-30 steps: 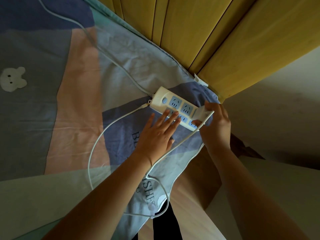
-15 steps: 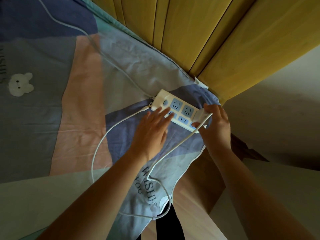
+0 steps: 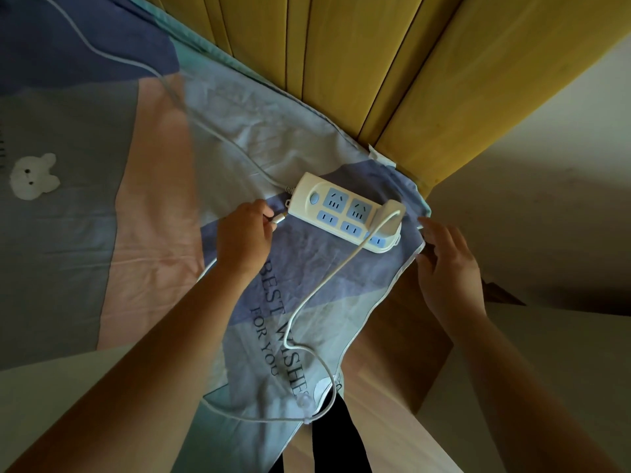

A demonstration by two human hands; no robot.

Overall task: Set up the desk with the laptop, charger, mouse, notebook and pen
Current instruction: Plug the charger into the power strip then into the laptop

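Here the charger step is in hand: the charger [image 3: 389, 216] sits plugged into the right end of the power strip [image 3: 341, 213], centre right of the frame, on the bedsheet [image 3: 102, 216]. The left hand [image 3: 244, 238] pinches the connector tip [image 3: 281, 218] of the white cable [image 3: 324, 285] just left of the strip; the right hand [image 3: 450, 268] hangs spread and empty at the sheet's edge. Next, probably, the tip must be carried to the laptop, which is not in view. No containers show
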